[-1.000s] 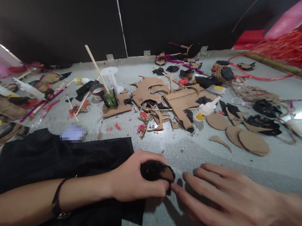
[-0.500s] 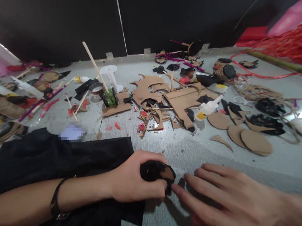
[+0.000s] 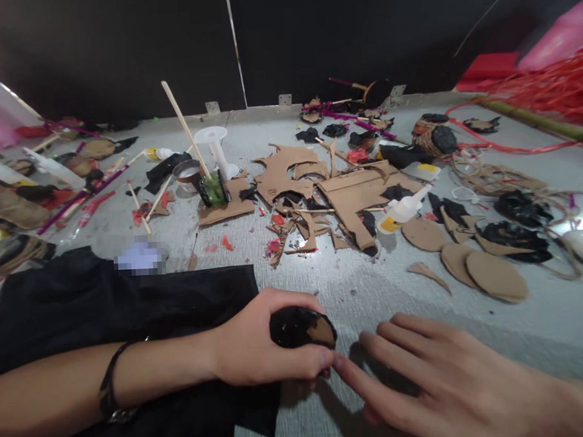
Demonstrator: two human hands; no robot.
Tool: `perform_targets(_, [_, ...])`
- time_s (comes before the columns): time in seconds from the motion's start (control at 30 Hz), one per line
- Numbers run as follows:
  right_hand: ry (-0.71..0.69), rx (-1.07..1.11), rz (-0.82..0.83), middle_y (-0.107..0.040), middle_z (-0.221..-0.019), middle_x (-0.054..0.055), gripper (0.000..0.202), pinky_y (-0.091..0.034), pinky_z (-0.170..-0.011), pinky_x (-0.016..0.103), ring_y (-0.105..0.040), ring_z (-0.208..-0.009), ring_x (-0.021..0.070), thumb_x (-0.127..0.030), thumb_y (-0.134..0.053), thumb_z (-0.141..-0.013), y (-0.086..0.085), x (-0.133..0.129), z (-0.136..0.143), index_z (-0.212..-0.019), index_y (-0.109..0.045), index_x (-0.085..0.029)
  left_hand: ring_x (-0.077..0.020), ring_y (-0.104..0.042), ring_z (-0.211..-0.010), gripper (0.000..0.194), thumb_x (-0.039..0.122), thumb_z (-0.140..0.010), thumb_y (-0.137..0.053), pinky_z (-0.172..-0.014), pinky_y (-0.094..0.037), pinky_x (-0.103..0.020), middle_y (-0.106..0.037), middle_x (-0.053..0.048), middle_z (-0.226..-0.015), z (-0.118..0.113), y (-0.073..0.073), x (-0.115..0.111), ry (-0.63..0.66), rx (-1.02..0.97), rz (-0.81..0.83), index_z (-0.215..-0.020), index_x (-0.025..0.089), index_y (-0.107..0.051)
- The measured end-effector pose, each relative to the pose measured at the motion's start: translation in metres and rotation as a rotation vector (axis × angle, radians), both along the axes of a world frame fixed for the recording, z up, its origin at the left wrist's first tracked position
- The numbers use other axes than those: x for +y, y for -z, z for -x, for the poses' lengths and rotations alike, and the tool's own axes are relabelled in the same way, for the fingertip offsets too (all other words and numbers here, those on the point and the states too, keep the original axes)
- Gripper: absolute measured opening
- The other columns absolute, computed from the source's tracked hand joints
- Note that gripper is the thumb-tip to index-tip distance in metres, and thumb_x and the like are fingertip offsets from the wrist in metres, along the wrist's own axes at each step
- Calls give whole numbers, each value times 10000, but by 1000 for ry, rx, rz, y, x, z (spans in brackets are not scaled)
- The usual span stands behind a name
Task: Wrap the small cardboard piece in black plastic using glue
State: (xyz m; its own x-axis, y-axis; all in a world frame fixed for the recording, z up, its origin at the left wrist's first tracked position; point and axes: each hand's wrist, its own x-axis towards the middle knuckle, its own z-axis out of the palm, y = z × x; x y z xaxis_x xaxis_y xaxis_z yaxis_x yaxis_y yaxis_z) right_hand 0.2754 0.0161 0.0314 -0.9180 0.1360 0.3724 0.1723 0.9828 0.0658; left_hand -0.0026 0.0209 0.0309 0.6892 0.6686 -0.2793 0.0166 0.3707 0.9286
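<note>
My left hand [image 3: 258,349] is closed round a cardboard disc [image 3: 299,329] partly covered in shiny black material. Bare brown cardboard shows on the disc's right part. The thumb lies along its near edge, and the fingers curve over the far side. From the right comes my right hand [image 3: 438,367] with its fingers apart; the index fingertip meets the left thumb tip beside the disc. Its thumb is hidden. Under my left forearm, a black cloth [image 3: 212,293] is spread on the table.
Cardboard scraps [image 3: 289,170] cover the middle of the table [image 3: 342,274]. To their right are a glue bottle [image 3: 402,210] and several cardboard discs [image 3: 497,275]. A white spool [image 3: 216,151] and a green container [image 3: 213,188] with a stick stand at centre left. Red strands [image 3: 551,94] are piled at far right.
My left thumb has shifted up slightly over the disc's near edge, and the disc has tilted a little. My right index fingertip has stayed close by and now touches the thumb.
</note>
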Motion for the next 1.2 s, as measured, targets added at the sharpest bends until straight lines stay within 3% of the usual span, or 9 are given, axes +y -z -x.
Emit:
perform_targets(0.17, [6,-4,45,-762,-819,35,352,-521,-620,349,-706,-715,185,-279,-571,-1162,-2,1,0,-1395,-707,-52,-81,-661,-606,255,346,-938,-807,-579,-570,-162,-706,-2,-777,-2,2,-2,1,-24,148,-850,154,-664])
perform_targets(0.3, [-23,-14,41,-826,-931,56,403,-563,-631,342,-751,-750,180,-343,-480,-1208,-5,2,-2,-1397,-710,-72,-62,-637,-577,221,258,-844,-846,-559,-555,-139,-695,18,-748,-4,2,-2,-12,-15,148,-819,158,-651])
perform_targets(0.47, [8,120,94,-860,-989,46,293,-626,-700,313,-803,-801,164,-164,-444,-1201,-5,4,-4,-1329,-702,-111,-67,-635,-572,189,202,-808,-835,-559,-549,-145,-687,26,-718,-4,1,-2,-20,-24,136,-802,162,-650])
perform_targets(0.57, [150,338,361,-844,-1022,49,182,-653,-753,241,-813,-874,132,-199,-535,-1189,-4,8,-2,-1165,-712,-165,-78,-657,-592,223,241,-810,-854,-562,-557,-148,-717,-4,-745,-3,2,-3,-20,1,157,-809,159,-647])
perform_targets(0.7, [260,501,899,-809,-881,22,207,-657,-659,207,-796,-738,130,-289,-719,-1107,-3,18,1,-921,-724,-199,-85,-667,-599,245,274,-820,-856,-551,-568,-149,-726,-20,-758,-5,3,-3,-25,21,170,-827,156,-642])
perform_targets(0.87, [362,554,1344,-848,-818,63,198,-648,-559,220,-781,-561,150,-332,-835,-1020,6,33,-4,-927,-824,-157,-81,-671,-611,251,293,-858,-834,-565,-590,-154,-724,-21,-767,-6,1,-2,-27,8,181,-827,152,-628])
perform_targets(1.0, [362,492,1515,-834,-719,55,205,-598,-525,171,-814,-596,160,-327,-773,-1075,10,40,-7,-1025,-862,-150,-83,-681,-625,280,279,-827,-889,-577,-596,-150,-725,-17,-774,-5,0,-2,-31,2,203,-840,148,-643])
perform_targets(1.2, [336,471,1574,-838,-744,51,245,-596,-547,173,-822,-633,156,-365,-734,-1102,9,38,-6,-1072,-861,-157,-87,-688,-619,318,284,-799,-935,-567,-601,-148,-723,-8,-761,-5,1,-1,-36,-5,227,-856,148,-653])
